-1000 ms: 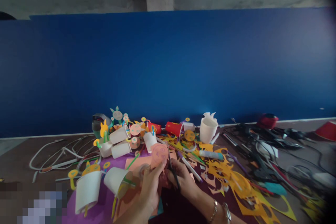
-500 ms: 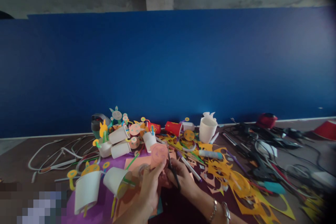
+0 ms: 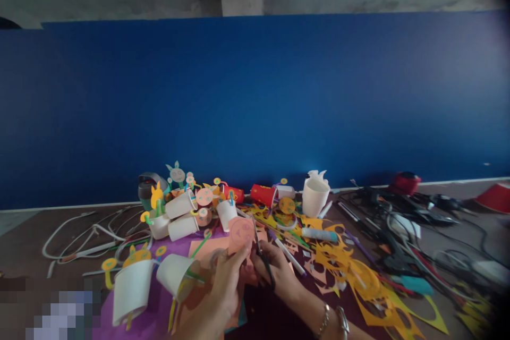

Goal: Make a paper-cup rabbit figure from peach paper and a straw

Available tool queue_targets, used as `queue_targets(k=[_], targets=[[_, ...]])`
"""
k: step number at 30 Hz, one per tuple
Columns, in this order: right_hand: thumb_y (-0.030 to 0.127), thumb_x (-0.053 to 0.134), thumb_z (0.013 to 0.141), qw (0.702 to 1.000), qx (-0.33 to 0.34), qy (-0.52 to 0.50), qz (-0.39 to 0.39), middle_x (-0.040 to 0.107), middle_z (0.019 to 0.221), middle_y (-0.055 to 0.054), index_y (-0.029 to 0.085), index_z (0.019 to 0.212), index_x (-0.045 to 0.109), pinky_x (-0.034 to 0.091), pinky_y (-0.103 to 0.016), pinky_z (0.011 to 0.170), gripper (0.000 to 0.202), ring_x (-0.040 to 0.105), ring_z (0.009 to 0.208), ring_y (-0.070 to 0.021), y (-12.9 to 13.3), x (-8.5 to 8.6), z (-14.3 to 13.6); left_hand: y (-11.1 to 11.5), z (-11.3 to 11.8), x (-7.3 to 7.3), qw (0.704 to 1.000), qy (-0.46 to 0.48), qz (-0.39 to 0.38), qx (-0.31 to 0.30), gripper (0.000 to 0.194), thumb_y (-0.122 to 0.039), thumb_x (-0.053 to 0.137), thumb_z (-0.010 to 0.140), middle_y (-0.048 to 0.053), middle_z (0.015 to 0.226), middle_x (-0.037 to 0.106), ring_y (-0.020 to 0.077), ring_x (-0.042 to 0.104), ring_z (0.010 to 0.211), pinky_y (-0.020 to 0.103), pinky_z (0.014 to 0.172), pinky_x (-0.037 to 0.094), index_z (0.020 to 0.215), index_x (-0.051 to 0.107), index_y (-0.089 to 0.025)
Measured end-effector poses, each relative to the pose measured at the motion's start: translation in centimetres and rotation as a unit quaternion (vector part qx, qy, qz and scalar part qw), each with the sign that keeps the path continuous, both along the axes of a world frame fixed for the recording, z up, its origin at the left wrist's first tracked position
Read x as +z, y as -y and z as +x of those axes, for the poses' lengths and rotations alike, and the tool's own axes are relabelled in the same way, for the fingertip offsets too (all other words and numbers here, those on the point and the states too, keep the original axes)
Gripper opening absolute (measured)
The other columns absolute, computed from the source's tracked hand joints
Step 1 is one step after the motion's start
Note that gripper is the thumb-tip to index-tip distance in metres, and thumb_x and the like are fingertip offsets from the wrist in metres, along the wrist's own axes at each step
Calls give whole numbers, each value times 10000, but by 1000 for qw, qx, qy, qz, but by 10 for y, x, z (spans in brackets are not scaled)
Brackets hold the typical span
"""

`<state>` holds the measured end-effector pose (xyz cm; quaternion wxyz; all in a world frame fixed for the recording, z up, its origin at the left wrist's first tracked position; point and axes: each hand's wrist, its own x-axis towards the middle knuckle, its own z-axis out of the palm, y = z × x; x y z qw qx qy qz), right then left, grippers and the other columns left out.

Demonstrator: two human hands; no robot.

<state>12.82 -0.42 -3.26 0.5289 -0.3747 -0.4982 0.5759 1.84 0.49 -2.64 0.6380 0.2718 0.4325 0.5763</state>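
The left hand point(image 3: 229, 284) pinches a piece of pink paper point(image 3: 240, 231) between the thumb and fingers, and the paper sticks up above the thumb. A round face is drawn on it. The right hand point(image 3: 282, 272) is wrapped around the black handles of the scissors point(image 3: 268, 267), and the blades point up along the right side of the paper. I can't tell how wide the blades are spread. The two hands are close together over the table, and there are shiny bracelets point(image 3: 342, 323) on the right wrist. Just left of the left hand, a white cup point(image 3: 170, 272) lies tipped over, with a bigger white cup point(image 3: 132, 292) farther left, on purple paper point(image 3: 153, 324). To the right of the right hand there is a white pen point(image 3: 294, 258) with a purple end, and then a big mess of yellow paper scraps point(image 3: 360, 279) with holes in them. Behind the hands, more cups are crowded together, and a red cup point(image 3: 263, 194) lies on its side. A tall white cup point(image 3: 315, 199) stands to its right. White cords point(image 3: 95, 231) curl far to the left, and dark wires point(image 3: 480, 234) are tangled far to the right. At the back is a long blue wall point(image 3: 255, 106).
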Motion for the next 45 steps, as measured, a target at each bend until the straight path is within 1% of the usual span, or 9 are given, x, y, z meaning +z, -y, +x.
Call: queue_targets(k=[5,8,12,21,25,29,32,36,45], targets=[[527,713,678,1000,4,-15,-6,420,415,93,172,682,494,277,-147,320,416,332,313,-31,0,2,0,1,0,5,999,34,-1,-14,290,-302,831,542,10,540,651,143,627,484,237,504,499,592,609,-122],[530,722,664,1000,6,-20,-8,417,410,94,172,666,490,264,-146,314,426,321,307,-27,0,4,0,-1,-1,8,1000,17,-2,-15,295,-315,834,524,17,545,657,153,623,473,251,492,503,618,640,-114],[521,717,675,1000,6,-17,-4,435,415,89,170,659,485,257,-144,312,421,310,305,-21,0,6,1,-2,-2,8,1000,8,7,-17,294,-324,831,515,10,503,635,155,605,438,258,468,494,581,630,-120],[503,717,678,1000,7,-23,-16,410,391,104,174,681,489,266,-149,304,400,288,292,-25,-1,2,0,-1,-1,18,1000,9,-7,8,272,-280,841,500,-10,493,631,125,600,450,209,467,457,568,631,-122],[496,715,683,1000,3,-10,-16,407,391,102,172,681,494,249,-149,302,392,292,294,-27,0,4,1,-3,-2,12,1000,27,3,-8,276,-292,826,539,-33,459,585,93,552,418,194,451,430,535,612,-119],[517,693,698,1000,-6,0,-12,392,390,102,172,681,503,259,-154,306,394,305,301,-35,0,2,1,-5,-4,6,1000,10,5,5,312,-339,828,518,-27,465,570,105,545,415,211,440,419,530,607,-118],[543,687,693,1000,-1,-1,-12,391,392,102,173,690,502,252,-155,302,413,301,297,-35,-1,0,1,-4,-3,8,1000,5,9,10,318,-346,831,502,-15,478,576,119,560,434,222,450,429,547,618,-115],[572,669,699,1000,8,-10,-5,392,400,98,172,689,498,254,-155,306,435,296,300,-33,-2,-2,1,-3,-2,11,1000,4,11,16,314,-341,828,508,-26,458,558,104,538,417,212,444,412,531,603,-123],[575,665,706,1000,16,-15,2,374,398,103,167,685,503,251,-146,290,440,298,288,-29,-2,-4,1,-4,-5,9,999,-11,23,44,317,-340,837,495,-15,520,600,108,559,470,206,479,415,573,618,-124]])
